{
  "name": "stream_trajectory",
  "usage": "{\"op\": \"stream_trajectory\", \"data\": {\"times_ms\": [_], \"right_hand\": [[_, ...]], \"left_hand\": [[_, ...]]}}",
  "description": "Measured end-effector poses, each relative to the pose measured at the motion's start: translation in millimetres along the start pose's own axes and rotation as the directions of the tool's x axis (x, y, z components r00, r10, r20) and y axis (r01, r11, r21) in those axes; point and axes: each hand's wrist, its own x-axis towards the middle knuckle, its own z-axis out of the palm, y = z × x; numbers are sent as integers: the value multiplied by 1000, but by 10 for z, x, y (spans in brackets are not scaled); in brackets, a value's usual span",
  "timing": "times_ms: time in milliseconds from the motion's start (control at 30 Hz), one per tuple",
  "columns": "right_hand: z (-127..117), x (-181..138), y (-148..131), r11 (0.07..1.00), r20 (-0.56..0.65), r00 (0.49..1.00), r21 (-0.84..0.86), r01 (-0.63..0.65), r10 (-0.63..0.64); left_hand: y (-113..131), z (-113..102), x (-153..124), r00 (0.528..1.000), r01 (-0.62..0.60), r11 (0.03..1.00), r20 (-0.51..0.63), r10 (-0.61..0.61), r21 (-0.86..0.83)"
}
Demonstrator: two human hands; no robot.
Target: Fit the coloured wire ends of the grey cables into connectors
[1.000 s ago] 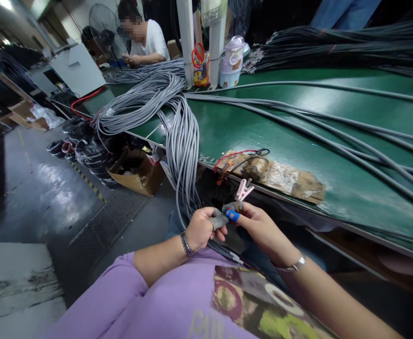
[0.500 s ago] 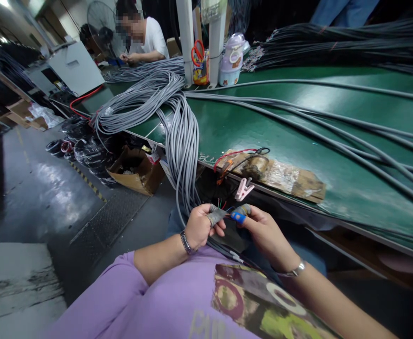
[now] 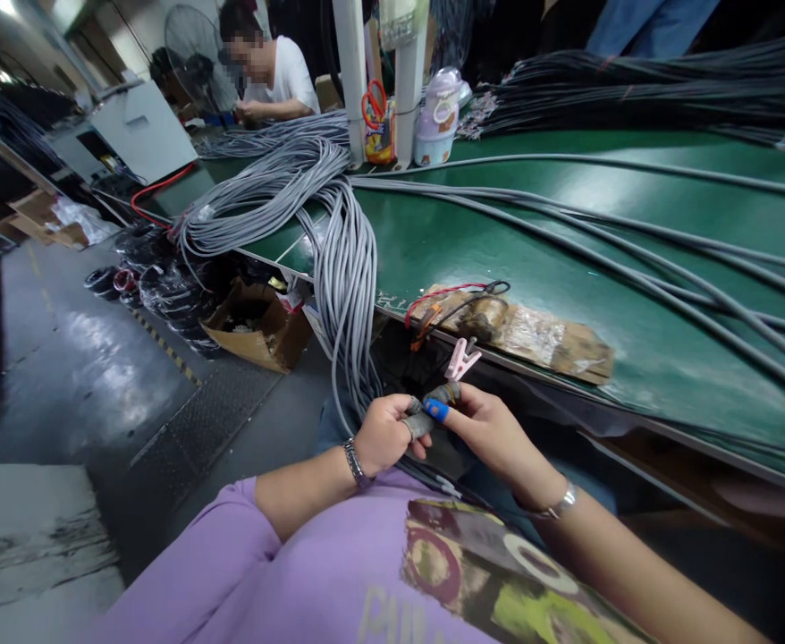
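The likeliest trouble, as I judge it, is a slip at the fingertips: the left hand (image 3: 385, 433) and the right hand (image 3: 493, 431) meet in a tight cluster, and with a grey wrap (image 3: 422, 424) on one and a blue cover (image 3: 436, 410) on the other's thumb, padded skin may dull the feel for anything thin. The digits of both hands curl inward until they overlap, which hides what lies between, so I cannot tell whether either is gripping or merely resting. Drag is the second risk: the grey cable bundle (image 3: 349, 277) hangs over the edge of the green table (image 3: 446, 233) at eleven o'clock from the hands, and its weight could pull down more of the coil (image 3: 251, 228) at ten o'clock. A loose strand could also snag on the pink clothes peg (image 3: 462, 360) at one o'clock, or under the metal watch band (image 3: 352, 461) on the left wrist. The bundle itself looks smooth, with a faint sheen, its many slender strands nearly parallel; they bow in a thick curve where they drop, then narrow toward the left hand.
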Motion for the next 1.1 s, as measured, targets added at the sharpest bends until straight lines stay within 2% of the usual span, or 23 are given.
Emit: {"op": "stream_trajectory", "data": {"times_ms": [167,367,533,667,833,967,1100], "right_hand": [[21,-12,103,998,-30,998,40,-50,52],[102,-28,145,940,-70,981,303,-154,183],[131,-35,138,839,8,967,496,-224,253],[111,-20,148,878,-30,974,439,-189,225],[109,-2,141,923,-78,979,354,-151,190],[117,-9,144,928,-118,982,360,-93,144],[53,0,210,892,-157,972,442,-89,175]], "left_hand": [[-30,-13,-5,1000,-27,999,-9,28,37],[-63,16,-11,996,-58,998,-67,56,-29],[-117,10,-7,991,-94,993,-105,85,-77],[-103,-3,4,997,-48,994,-72,41,-98],[-37,30,16,993,-5,976,-119,-21,-216],[11,51,21,989,-11,968,-146,-27,-249],[66,35,19,984,-22,963,-176,-27,-268]]}}
